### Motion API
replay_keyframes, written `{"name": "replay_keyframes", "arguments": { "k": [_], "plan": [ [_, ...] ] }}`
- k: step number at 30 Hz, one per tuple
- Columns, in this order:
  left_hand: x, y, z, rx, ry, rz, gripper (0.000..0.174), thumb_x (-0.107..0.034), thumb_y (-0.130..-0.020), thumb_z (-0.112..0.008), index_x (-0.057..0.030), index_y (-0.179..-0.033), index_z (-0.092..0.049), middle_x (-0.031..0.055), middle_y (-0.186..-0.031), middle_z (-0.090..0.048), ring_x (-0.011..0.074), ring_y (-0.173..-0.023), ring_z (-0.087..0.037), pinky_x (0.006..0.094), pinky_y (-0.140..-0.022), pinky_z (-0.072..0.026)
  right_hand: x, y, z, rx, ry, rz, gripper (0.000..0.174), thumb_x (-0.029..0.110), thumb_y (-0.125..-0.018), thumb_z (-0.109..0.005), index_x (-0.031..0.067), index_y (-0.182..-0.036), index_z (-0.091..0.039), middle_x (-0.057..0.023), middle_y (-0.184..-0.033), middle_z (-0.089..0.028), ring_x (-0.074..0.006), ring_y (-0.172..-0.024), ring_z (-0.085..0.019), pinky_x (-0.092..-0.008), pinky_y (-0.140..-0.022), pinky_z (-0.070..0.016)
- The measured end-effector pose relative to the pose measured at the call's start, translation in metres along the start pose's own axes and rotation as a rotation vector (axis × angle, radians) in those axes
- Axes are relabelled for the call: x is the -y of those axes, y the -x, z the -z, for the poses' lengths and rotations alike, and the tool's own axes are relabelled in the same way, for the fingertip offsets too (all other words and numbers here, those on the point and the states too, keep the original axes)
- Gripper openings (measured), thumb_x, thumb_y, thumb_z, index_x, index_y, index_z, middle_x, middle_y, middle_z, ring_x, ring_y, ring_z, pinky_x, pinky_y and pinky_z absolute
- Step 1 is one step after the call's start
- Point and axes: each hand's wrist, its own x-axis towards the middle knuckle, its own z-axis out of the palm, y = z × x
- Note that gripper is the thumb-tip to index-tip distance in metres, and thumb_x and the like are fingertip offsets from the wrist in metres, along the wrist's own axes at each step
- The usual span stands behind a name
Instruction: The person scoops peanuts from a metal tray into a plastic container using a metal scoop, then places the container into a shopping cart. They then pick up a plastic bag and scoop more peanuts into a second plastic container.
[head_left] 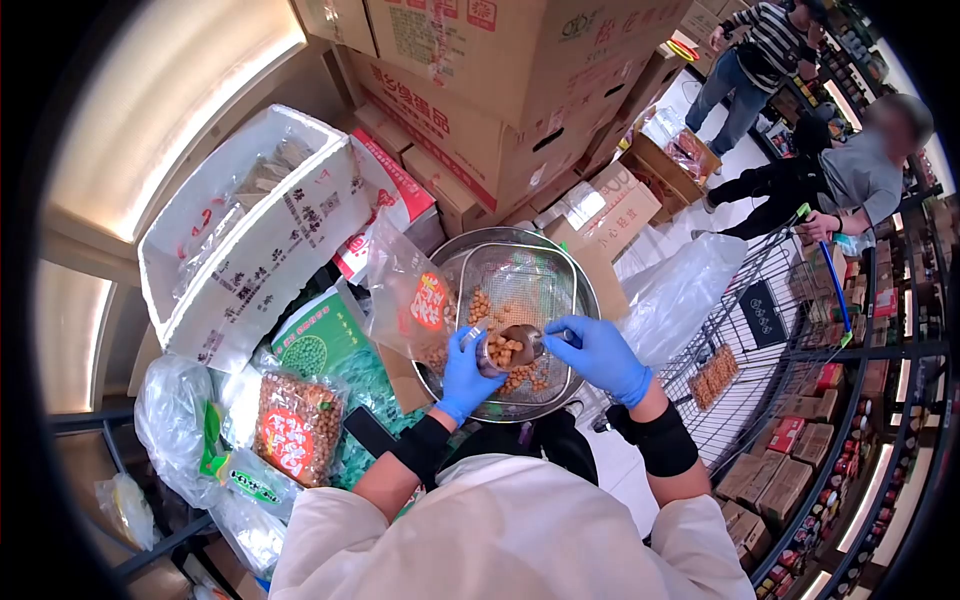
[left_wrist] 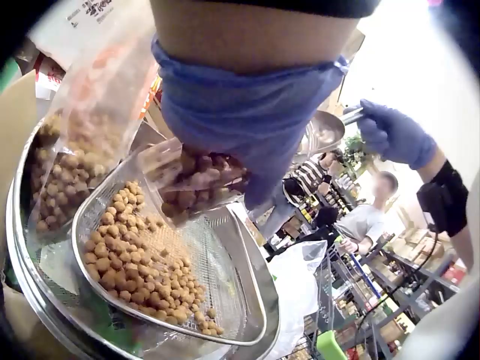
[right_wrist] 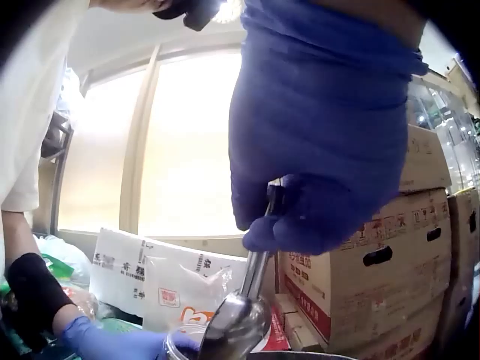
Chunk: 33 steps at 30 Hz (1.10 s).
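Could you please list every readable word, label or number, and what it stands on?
"松花": upper brown cardboard box; other print unclear.
"蛋品" in red: brown cardboard box beneath it.
"小心轻放": smaller brown cardboard box.
Too small or blurred to read: print on the white foam box, green plastic packet, clear plastic bags with orange labels, and shelf goods.

It's a shop: stocked shelves and a shopping cart (blue-handled) show it.
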Motion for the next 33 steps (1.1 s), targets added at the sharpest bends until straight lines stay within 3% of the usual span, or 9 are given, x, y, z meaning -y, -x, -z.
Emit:
{"name": "replay_keyframes", "arguments": {
  "k": [4, 8, 11, 16, 19, 21, 25, 30, 33],
  "plan": [
    [0.017, 0.004, -0.009, 0.047, 0.055, -0.010, 0.087, -0.024, -0.059, -0.086, -0.0067, -0.132, -0.042, 0.0173, -0.128, -0.036, 0.0330, -0.117, -0.046, 0.0391, -0.100, -0.0430, -0.004, -0.002, -0.011, -0.285, -0.258, 0.050, 0.016, 0.014, -0.088, -0.065, 0.0010, -0.097, -0.066, -0.0031, -0.068, -0.061, -0.0067, -0.060, -0.051, -0.0232, -0.056, -0.0431],
    [0.021, 0.008, -0.008, 0.023, 0.146, 0.087, 0.088, -0.025, -0.056, -0.089, -0.0062, -0.129, -0.044, 0.0168, -0.127, -0.036, 0.0336, -0.121, -0.043, 0.0398, -0.102, -0.0405, -0.051, -0.006, -0.016, -0.615, -0.309, -0.023, 0.014, 0.015, -0.089, -0.064, 0.0013, -0.093, -0.062, -0.0029, -0.069, -0.060, -0.0065, -0.060, -0.051, -0.0240, -0.057, -0.0438],
    [0.019, 0.010, 0.002, 0.018, 0.086, 0.096, 0.087, -0.021, -0.058, -0.087, -0.0067, -0.131, -0.042, 0.0155, -0.128, -0.034, 0.0321, -0.118, -0.046, 0.0386, -0.102, -0.0417, -0.085, -0.012, -0.023, -0.652, -0.226, -0.082, 0.016, 0.018, -0.090, -0.062, 0.0016, -0.093, -0.062, -0.0042, -0.069, -0.061, -0.0080, -0.060, -0.053, -0.0260, -0.057, -0.0450],
    [0.023, 0.018, 0.008, -0.063, 0.163, 0.139, 0.086, -0.022, -0.059, -0.088, -0.0040, -0.131, -0.043, 0.0158, -0.129, -0.032, 0.0316, -0.118, -0.045, 0.0377, -0.103, -0.0407, -0.217, -0.032, -0.090, -0.661, -0.123, -0.216, 0.019, 0.021, -0.091, -0.060, 0.0021, -0.093, -0.061, -0.0067, -0.070, -0.062, -0.0107, -0.061, -0.056, -0.0278, -0.058, -0.0462],
    [0.023, 0.024, 0.020, -0.055, 0.027, 0.119, 0.085, -0.024, -0.060, -0.087, -0.0029, -0.130, -0.044, 0.0168, -0.129, -0.032, 0.0327, -0.119, -0.045, 0.0382, -0.103, -0.0407, -0.231, -0.049, -0.106, -0.668, -0.309, -0.324, 0.019, 0.020, -0.092, -0.058, 0.0020, -0.098, -0.060, -0.0063, -0.072, -0.061, -0.0114, -0.062, -0.055, -0.0281, -0.059, -0.0464],
    [0.020, 0.031, 0.030, -0.055, 0.014, 0.146, 0.084, -0.025, -0.060, -0.087, -0.0031, -0.129, -0.044, 0.0176, -0.128, -0.033, 0.0341, -0.120, -0.043, 0.0390, -0.103, -0.0405, -0.237, -0.070, -0.117, -0.667, -0.456, -0.267, 0.017, 0.016, -0.095, -0.054, 0.0005, -0.100, -0.058, 0.0000, -0.069, -0.054, -0.0080, -0.058, -0.049, -0.0235, -0.053, -0.0424],
    [0.010, 0.049, 0.051, -0.108, 0.004, 0.178, 0.080, -0.025, -0.059, -0.087, -0.0034, -0.126, -0.048, 0.0177, -0.126, -0.039, 0.0355, -0.120, -0.043, 0.0412, -0.104, -0.0378, -0.261, -0.104, -0.133, -0.563, -0.558, -0.196, 0.019, 0.014, -0.096, -0.050, 0.0032, -0.107, -0.060, -0.0014, -0.075, -0.056, -0.0078, -0.063, -0.049, -0.0235, -0.056, -0.0414],
    [0.008, 0.066, 0.070, -0.142, -0.061, 0.143, 0.074, -0.021, -0.056, -0.087, -0.0051, -0.119, -0.052, 0.0153, -0.125, -0.048, 0.0328, -0.118, -0.044, 0.0424, -0.102, -0.0368, -0.265, -0.135, -0.149, -0.512, -0.271, -0.012, 0.025, 0.016, -0.093, -0.052, 0.0051, -0.114, -0.061, -0.0088, -0.095, -0.065, -0.0188, -0.084, -0.060, -0.0327, -0.079, -0.0490],
    [0.023, 0.091, 0.068, -0.224, 0.102, 0.269, 0.079, -0.018, -0.054, -0.085, -0.0057, -0.122, -0.048, 0.0139, -0.125, -0.046, 0.0336, -0.119, -0.041, 0.0430, -0.103, -0.0338, -0.262, -0.146, -0.148, -0.294, -0.178, -0.179, 0.030, 0.023, -0.093, -0.048, 0.0025, -0.111, -0.061, -0.0192, -0.101, -0.065, -0.0311, -0.092, -0.063, -0.0396, -0.083, -0.0489]
  ]
}}
